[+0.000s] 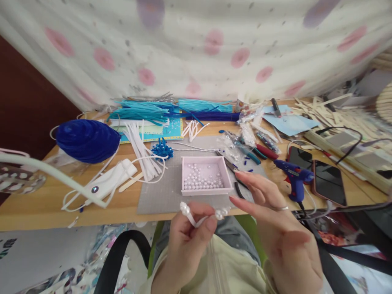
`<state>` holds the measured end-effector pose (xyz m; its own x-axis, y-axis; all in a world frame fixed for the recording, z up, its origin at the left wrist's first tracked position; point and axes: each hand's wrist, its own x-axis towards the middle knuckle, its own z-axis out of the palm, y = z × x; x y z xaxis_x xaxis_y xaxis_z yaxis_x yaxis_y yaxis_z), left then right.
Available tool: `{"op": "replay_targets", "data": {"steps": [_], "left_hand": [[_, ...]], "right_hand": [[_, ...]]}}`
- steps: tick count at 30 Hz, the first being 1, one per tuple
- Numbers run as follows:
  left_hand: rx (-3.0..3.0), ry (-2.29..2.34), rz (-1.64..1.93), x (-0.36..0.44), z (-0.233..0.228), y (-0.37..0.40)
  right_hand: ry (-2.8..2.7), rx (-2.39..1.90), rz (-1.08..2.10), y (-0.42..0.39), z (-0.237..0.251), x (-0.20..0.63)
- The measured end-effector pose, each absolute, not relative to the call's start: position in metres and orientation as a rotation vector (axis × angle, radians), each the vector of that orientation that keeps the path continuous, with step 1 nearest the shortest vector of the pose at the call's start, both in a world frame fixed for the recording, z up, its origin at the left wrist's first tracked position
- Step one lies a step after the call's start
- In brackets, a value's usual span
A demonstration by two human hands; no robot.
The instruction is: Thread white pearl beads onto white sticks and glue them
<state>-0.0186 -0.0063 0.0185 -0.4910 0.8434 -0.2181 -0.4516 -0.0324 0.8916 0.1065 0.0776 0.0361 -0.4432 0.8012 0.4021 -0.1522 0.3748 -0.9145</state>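
My left hand (187, 243) pinches a bent white pipe cleaner (192, 219) between thumb and fingers, in front of the table edge. Clusters of white pearl beads (221, 213) sit at its two ends. My right hand (284, 232) is open to the right of it, fingers stretched apart and pointing left, with nothing in them. Just beyond both hands stands a pale pink box (207, 192) with loose pearl beads (200, 181) over its floor. The box rests on a grey cutting mat (162, 200).
Pliers (249, 155) and a blue glue gun (294, 175) lie at the right, beside two phones (329, 181). White pipe cleaners (142, 153), a blue beaded piece (162, 150) and a large blue wound bundle (88, 141) are at the left. Turquoise pipe cleaners (141, 111) line the back.
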Motion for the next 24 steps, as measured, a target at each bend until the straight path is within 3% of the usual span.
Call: {"op": "replay_targets", "data": {"steps": [9,24], "left_hand": [[0.491,1.260,1.681,-0.014,0.021,-0.006],[0.436,1.270,1.679,-0.013,0.023,-0.006]], "right_hand": [[-1.767,-0.552,1.317,0.085,0.044,0.116],[-1.678,-0.583,1.179,0.075,0.039,0.107]]}}
